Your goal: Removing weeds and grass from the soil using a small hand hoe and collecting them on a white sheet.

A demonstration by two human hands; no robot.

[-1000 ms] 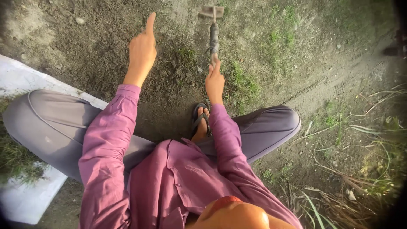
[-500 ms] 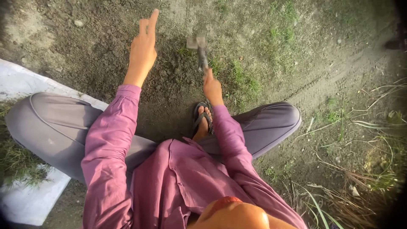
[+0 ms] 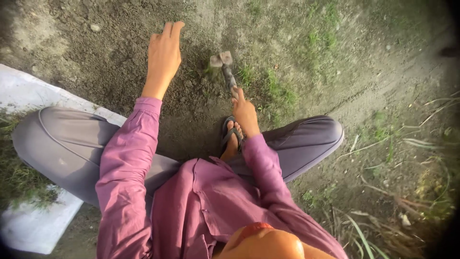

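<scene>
I squat on bare soil in grey trousers and a purple shirt. My right hand [image 3: 245,112] grips the handle of a small hand hoe [image 3: 224,67], whose metal blade meets the dirt beside a grass tuft [image 3: 249,76]. My left hand [image 3: 164,52] stretches forward over the loosened soil [image 3: 120,62], fingers together and extended, holding nothing. A sandalled foot [image 3: 230,136] shows just below my right hand.
A white sheet [image 3: 33,96] lies on the ground under my left leg, with grass on it. Patches of grass [image 3: 321,33] grow ahead to the right. Dry stalks and weeds [image 3: 407,192] fill the right side.
The hoe has swung down and toward me, from raised far ahead to the soil near the tuft. My left hand dropped its pointing finger and lowered toward the ground.
</scene>
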